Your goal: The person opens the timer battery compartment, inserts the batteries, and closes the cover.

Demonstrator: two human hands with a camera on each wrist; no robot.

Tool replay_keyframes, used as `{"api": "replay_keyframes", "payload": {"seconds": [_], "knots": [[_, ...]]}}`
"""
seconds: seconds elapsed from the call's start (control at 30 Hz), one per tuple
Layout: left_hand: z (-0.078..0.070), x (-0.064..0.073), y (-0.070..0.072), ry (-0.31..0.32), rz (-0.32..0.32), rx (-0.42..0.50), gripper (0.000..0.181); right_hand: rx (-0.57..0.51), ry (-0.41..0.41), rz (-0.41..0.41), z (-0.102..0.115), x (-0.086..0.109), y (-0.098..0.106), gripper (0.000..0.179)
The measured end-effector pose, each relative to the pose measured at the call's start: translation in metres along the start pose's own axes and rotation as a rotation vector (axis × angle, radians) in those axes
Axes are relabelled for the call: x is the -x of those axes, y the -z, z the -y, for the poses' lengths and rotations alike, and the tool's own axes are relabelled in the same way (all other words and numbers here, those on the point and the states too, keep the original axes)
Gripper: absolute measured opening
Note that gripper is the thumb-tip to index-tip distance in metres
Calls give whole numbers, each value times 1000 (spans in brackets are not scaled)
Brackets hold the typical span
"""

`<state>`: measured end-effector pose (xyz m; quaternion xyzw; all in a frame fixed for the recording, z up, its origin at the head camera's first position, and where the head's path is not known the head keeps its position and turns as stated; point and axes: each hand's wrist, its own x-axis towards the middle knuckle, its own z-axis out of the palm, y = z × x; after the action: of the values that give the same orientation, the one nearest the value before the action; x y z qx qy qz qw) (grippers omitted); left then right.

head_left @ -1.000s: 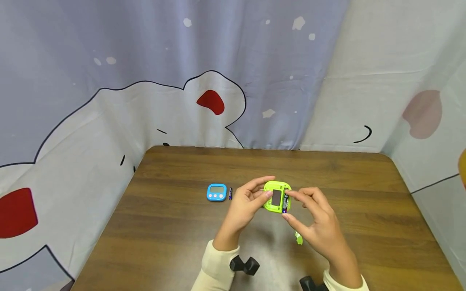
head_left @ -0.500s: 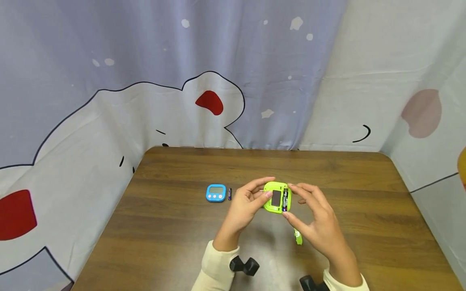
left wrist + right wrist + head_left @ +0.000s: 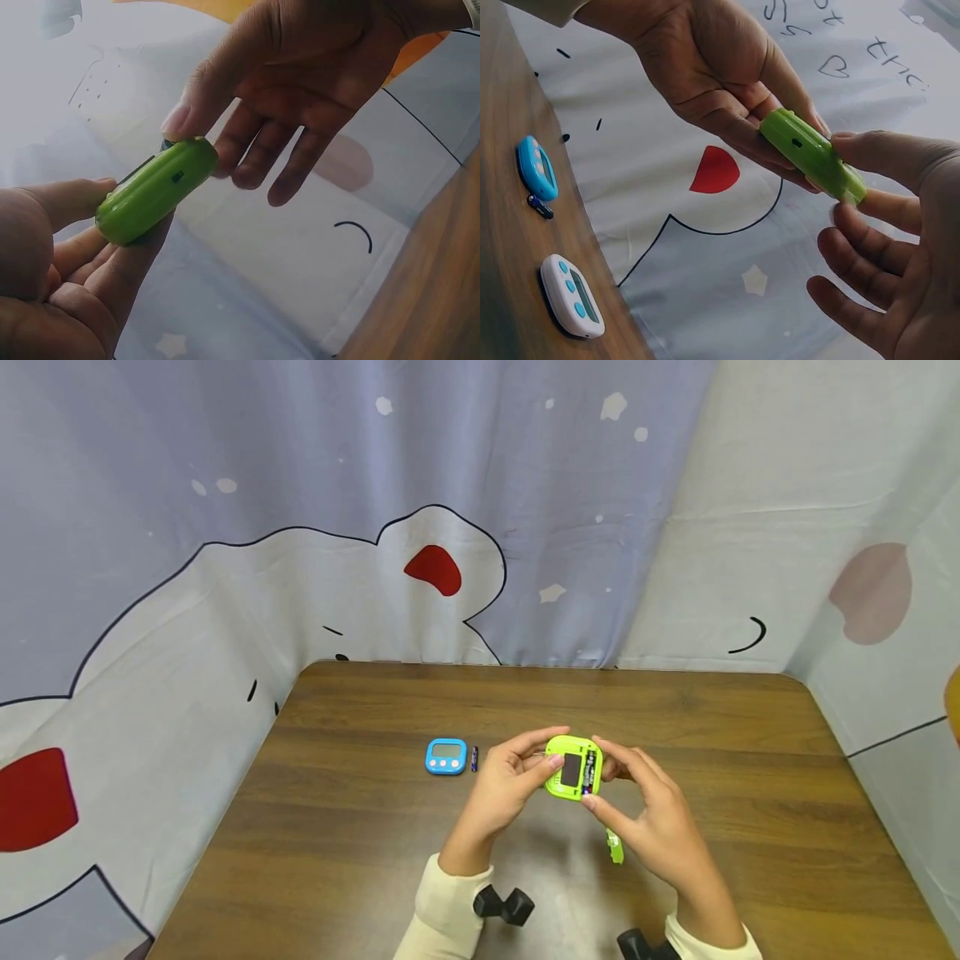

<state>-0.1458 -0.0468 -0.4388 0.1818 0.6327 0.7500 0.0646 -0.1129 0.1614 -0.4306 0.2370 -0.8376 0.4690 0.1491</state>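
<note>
Leftmost, at nine o'clock from the green device point(image 3: 572, 768), lie a blue timer point(image 3: 446, 757) and a loose battery point(image 3: 475, 759). Next, the left hand point(image 3: 508, 785) pinches the device, its slotted battery point(image 3: 589, 770) showing. A green strip point(image 3: 615, 847) lies at five o'clock; at four, the right hand point(image 3: 658, 806) grips the device's edges, thumb and forefinger parted.
</note>
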Motion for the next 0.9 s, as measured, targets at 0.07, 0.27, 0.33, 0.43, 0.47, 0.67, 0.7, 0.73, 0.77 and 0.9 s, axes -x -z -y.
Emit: {"api": "replay_keyframes", "payload": {"seconds": [0.07, 0.27, 0.33, 0.43, 0.47, 0.67, 0.7, 0.73, 0.77, 0.9], "knots": [[0, 0, 0, 8, 4, -2, 35, -14, -20, 17, 0, 0, 0, 71], [2, -1, 1, 27, 24, 4, 34, -88, -78, 89, 0, 0, 2, 67], [3, -1, 1, 27, 27, 4, 35, -137, -97, 106, -1, 0, 2, 66], [3, -2, 0, 22, 29, 0, 36, -221, -122, 132, -4, 0, 2, 65], [3, -2, -1, 22, 27, -1, 36, -252, -128, 141, -5, 0, 1, 66], [3, -2, -3, 34, 32, 3, 37, -348, -127, 166, -11, 1, -1, 66], [3, -2, -4, 40, 34, 2, 36, -348, -124, 161, -12, 1, -2, 66], [3, -2, -4, 46, 32, -1, 36, -345, -117, 156, -12, 1, -2, 65], [3, -3, -5, 50, 30, -7, 36, -339, -114, 149, -12, 1, -3, 64], [4, -4, -4, 48, 13, -35, 36, -313, -114, 126, -5, -2, -3, 61]]}}
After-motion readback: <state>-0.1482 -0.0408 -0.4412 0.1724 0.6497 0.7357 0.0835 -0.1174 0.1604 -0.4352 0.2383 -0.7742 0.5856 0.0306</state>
